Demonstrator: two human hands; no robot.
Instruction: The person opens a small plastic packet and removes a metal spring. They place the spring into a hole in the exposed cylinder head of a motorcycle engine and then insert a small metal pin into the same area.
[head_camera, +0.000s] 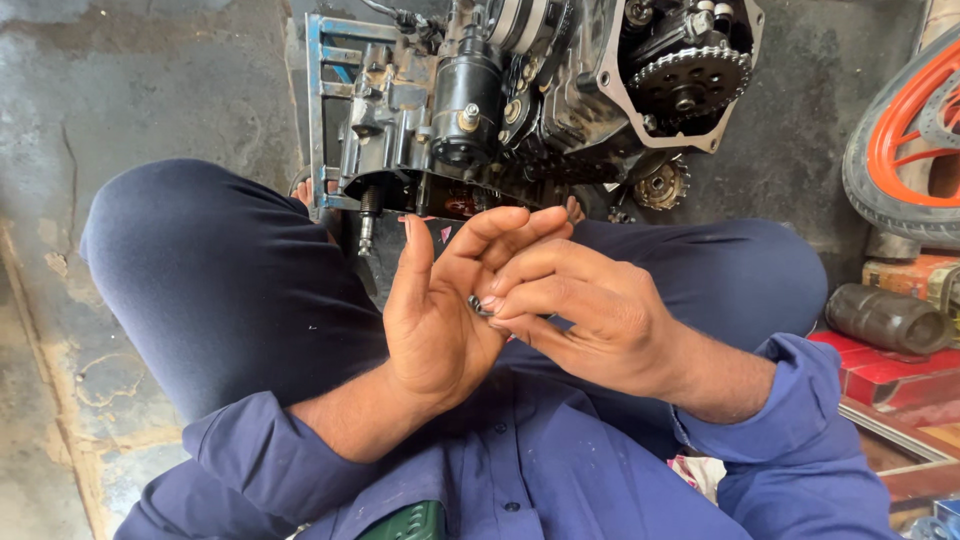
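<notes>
— Setting?
— Grey concrete floor (150, 90), stained; person seated cross-legged in blue workwear.
— Hands?
— Left hand (440, 310): open, palm up, fingers loosely curled. Right hand (590, 320): fingertips pinched together on a small dark metal part (478, 305).
— Location of that part?
— On the left palm, at the right hand's fingertips, between both hands, above the lap.
— Surroundings?
— Motorcycle engine (520, 90) directly ahead, cover off, sprocket (690, 80) and chain exposed. Orange-rimmed wheel (900, 150) far right. Dark cylinder (885, 318) on a red box (880, 375), right.
</notes>
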